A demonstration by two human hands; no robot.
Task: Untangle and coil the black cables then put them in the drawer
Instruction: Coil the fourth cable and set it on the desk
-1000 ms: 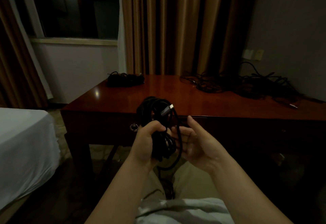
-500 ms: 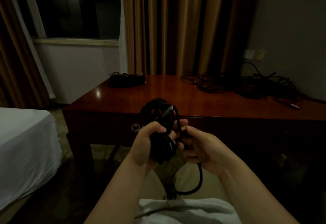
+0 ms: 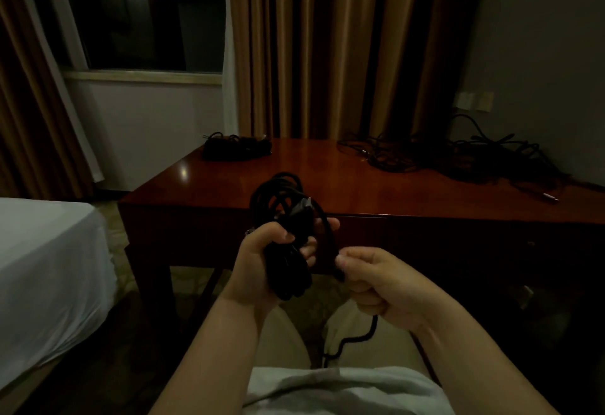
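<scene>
My left hand [image 3: 262, 261] grips a bundle of coiled black cable [image 3: 284, 205] in front of the desk, with a grey plug showing at the top of the loops. Just to its right, my right hand [image 3: 383, 283] is curled round the loose strand of the same cable, which runs down from the fist and hangs over my lap. A tangled heap of black cables [image 3: 451, 159] lies on the desk's back right. The desk drawer front [image 3: 360, 241] sits behind my hands, dark and shut.
The red-brown wooden desk [image 3: 209, 185] carries a small black bundle [image 3: 235, 148] at its back left. A bed with a white sheet [image 3: 49, 267] stands to the left. Curtains and a window fill the wall behind.
My right hand went from open beside the coil to gripping the loose strand and has pulled away to the right. The left hand keeps its hold on the coil.
</scene>
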